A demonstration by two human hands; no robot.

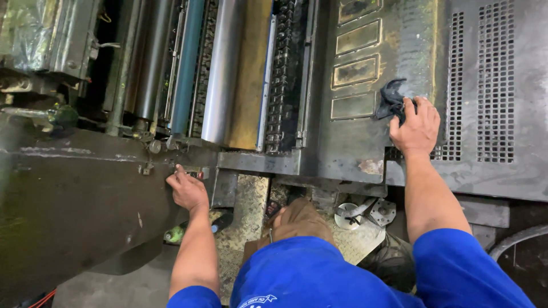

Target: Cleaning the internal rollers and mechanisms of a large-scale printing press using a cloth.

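Observation:
A big, grimy printing machine fills the view, with metal rollers and a blue roller lying side by side. My left hand reaches to a small control panel with buttons on the machine's side, a finger touching it. My right hand rests on the dark machine cover and is closed on a dark blue rag, pressed against the metal beside the raised rectangular plates.
A perforated grille panel lies right of my right hand. A chain track runs beside a yellowish plate. Below are a checker-plate step, a green-capped bottle and round metal parts. My blue shirt fills the bottom.

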